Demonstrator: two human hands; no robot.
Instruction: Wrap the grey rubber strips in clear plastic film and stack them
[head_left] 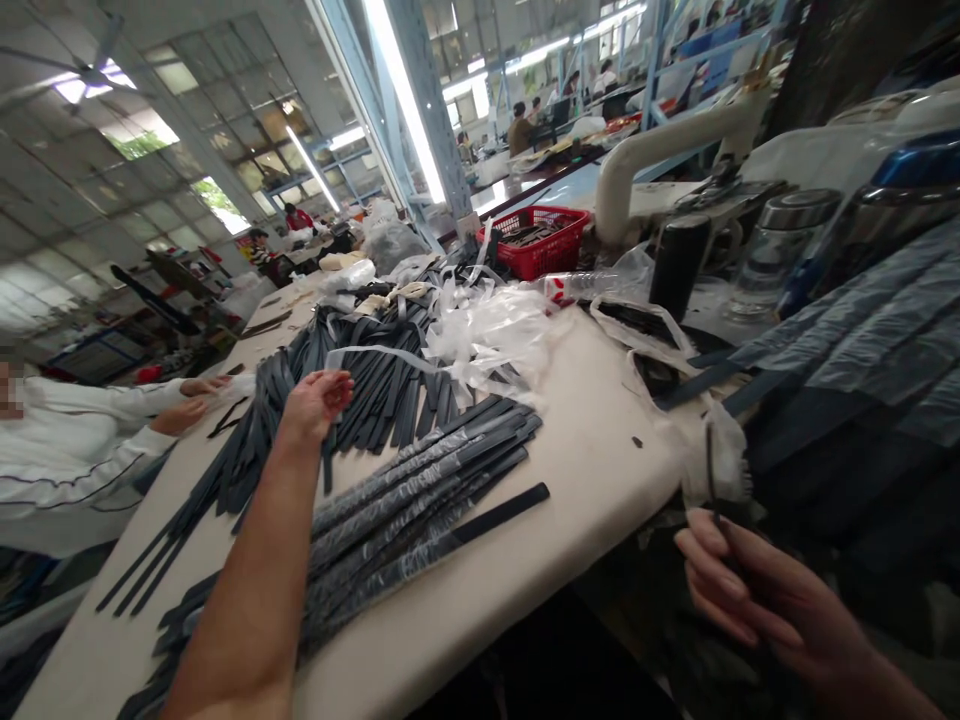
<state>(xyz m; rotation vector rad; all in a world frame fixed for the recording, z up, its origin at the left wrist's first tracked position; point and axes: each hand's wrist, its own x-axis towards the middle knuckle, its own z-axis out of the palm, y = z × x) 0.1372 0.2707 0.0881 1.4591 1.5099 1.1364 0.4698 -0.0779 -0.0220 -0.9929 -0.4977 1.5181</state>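
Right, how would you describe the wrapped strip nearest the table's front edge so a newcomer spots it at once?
Start at the cream-topped table and find the plastic-wrapped dark strips emerging right of the left forearm. The target strip is the one closest to the near edge, its bare dark end lying apart from its neighbours' ends.
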